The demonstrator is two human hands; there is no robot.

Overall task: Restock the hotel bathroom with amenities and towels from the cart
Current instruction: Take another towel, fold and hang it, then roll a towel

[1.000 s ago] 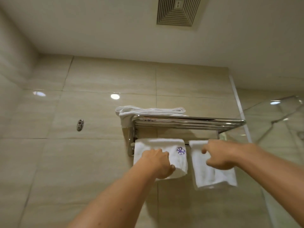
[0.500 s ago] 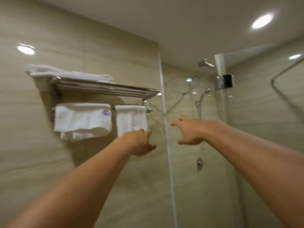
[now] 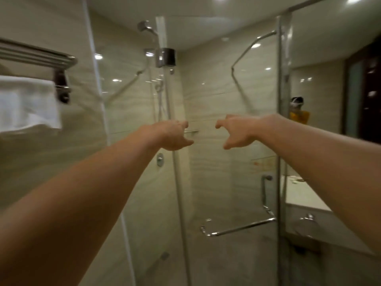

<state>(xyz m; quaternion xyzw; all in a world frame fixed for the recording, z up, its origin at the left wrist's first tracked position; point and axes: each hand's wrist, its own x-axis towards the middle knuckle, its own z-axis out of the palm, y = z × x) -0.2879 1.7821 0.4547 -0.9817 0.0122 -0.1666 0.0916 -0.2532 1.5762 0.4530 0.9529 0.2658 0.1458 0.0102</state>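
A white towel (image 3: 28,102) hangs from the chrome wall rack (image 3: 39,56) at the far left edge. My left hand (image 3: 175,136) and my right hand (image 3: 235,131) are stretched out in mid-air in front of the glass shower enclosure, well to the right of the rack. Both hands hold nothing, and their fingers are loosely curled. The cart is out of sight.
Glass shower panels (image 3: 206,182) fill the middle, with a chrome door handle (image 3: 239,228) low down. A shower head (image 3: 145,26) hangs at the top. At the right are a white counter (image 3: 303,195) and a mirror (image 3: 321,96).
My view has swung right from the towel rack to the shower. Both hands have come off the hanging towels and now hang free in the air.
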